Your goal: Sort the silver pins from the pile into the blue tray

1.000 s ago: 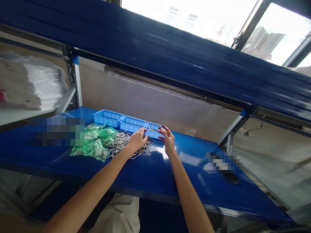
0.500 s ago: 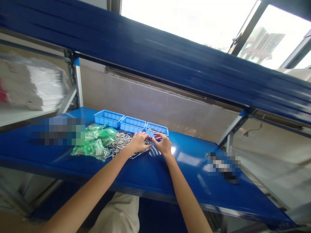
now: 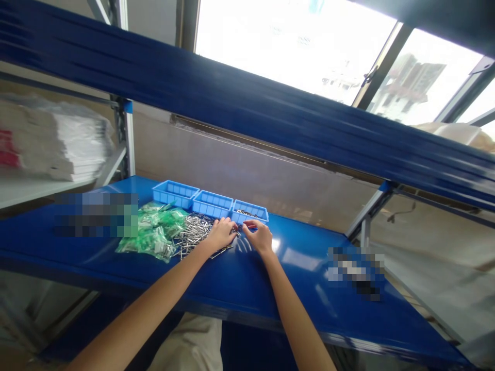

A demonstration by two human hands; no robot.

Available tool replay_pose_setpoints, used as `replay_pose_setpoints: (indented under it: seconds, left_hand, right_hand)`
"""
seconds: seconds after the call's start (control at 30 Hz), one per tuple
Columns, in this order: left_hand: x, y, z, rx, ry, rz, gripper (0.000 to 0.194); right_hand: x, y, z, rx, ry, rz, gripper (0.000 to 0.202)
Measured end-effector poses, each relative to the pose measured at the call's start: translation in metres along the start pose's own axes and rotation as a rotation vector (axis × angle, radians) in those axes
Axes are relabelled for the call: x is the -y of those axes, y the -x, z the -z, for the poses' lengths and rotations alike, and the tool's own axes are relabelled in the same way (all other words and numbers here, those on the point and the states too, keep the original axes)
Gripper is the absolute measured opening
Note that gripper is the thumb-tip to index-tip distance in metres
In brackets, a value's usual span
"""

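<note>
My left hand [image 3: 223, 232] rests at the right side of a pile of thin metal pieces [image 3: 193, 233], its fingers bent over some of them. Close to its right is my right hand [image 3: 260, 237], with fingers curled and a gap between thumb and forefinger; nothing can be made out in it. Behind the hands stands a blue bin [image 3: 250, 211] with a few metal pieces inside. To its left are a second blue bin [image 3: 212, 204] and a third [image 3: 176, 194]. Green and clear plastic bags [image 3: 152, 232] lie left of the pile.
All this sits on a blue table [image 3: 240, 288]. A blue shelf beam [image 3: 247, 108] crosses above it. Blurred-out items lie at the table's left and right. Wrapped white stacks [image 3: 81, 139] stand on a shelf at the left.
The view has tilted up slightly, so the scene sits lower. My left hand's fingers have drawn in, and the gap between my hands is a little wider.
</note>
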State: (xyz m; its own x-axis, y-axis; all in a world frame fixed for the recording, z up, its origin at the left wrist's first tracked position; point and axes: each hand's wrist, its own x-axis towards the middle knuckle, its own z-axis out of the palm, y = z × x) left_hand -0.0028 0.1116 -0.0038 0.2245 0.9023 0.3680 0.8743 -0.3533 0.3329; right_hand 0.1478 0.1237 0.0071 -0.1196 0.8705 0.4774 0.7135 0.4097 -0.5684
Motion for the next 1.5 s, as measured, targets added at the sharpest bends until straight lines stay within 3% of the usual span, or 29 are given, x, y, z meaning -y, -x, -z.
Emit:
replay_pose_setpoints:
  seconds: [0.27,0.6,0.77,1.17,1.37,1.5]
  left_hand:
    - [-0.005,-0.002,0.004,-0.011,0.089,0.027,0.020]
    - [-0.001,-0.005,0.002,-0.090,0.228,0.114,0.026]
    - [0.003,-0.007,-0.002,-0.075,0.237,0.154,0.019]
    - [0.005,-0.008,-0.004,-0.135,0.306,0.144,0.025]
    - [0.008,-0.012,-0.004,-0.254,0.489,0.151,0.026]
    - [0.006,-0.013,0.000,-0.264,0.673,0.206,0.023]
  right_hand:
    - [-0.006,0.003,-0.005,0.138,0.002,0.061,0.016]
    - [-0.009,0.000,-0.001,0.135,0.011,0.043,0.019]
    - [-0.005,0.000,0.003,0.162,-0.004,0.077,0.020]
    - [-0.007,0.000,0.006,0.237,-0.141,0.110,0.026]
    - [-0.013,-0.004,0.002,0.260,-0.238,0.060,0.027]
    - [-0.018,-0.004,-0.001,0.273,-0.288,0.037,0.031]
